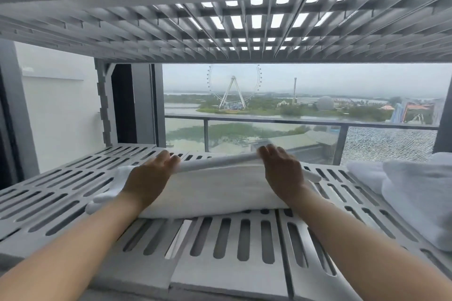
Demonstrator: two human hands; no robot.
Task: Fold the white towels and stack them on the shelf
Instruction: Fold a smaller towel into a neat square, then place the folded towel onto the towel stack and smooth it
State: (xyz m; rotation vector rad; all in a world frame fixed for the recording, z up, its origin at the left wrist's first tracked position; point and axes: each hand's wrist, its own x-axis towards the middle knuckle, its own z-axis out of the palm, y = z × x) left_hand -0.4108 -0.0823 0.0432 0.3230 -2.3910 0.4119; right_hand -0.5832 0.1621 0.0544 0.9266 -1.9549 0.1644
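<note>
Head view: a white towel (215, 193) is laid across the middle of the slotted grey shelf (244, 239), its far edge raised off the slats. That edge is pinched by the left grip (151, 176) towards one end and by the right grip (281, 171) towards the other, fingers curled over the cloth. A heap of white towels (415, 190) is piled at the shelf's right end, apart from the first. An upper shelf (220, 27) is seen overhead, and a Ferris wheel (233, 88) beyond the window (318, 85).
</note>
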